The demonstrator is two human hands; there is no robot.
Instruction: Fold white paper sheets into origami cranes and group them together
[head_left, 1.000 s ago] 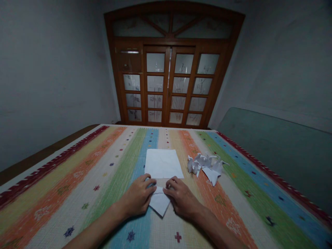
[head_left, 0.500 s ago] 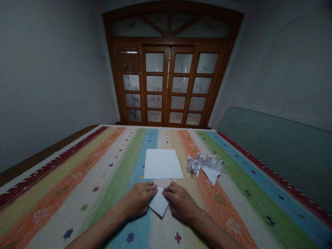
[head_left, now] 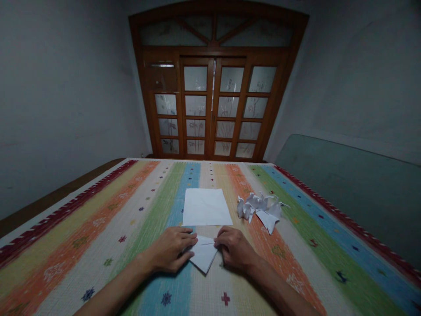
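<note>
The folded paper [head_left: 204, 257] is pinned between both hands: left hand [head_left: 171, 253] spread flat on its edge, right hand [head_left: 235, 250] curled at the corner, pinch unclear. Probably featherlight, floppy and easily creased, so best gripped by the edges.

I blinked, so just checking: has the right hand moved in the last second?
Yes. The right hand has slid slightly to the right, judged against the flat sheet, uncovering more of the folded paper.
</note>
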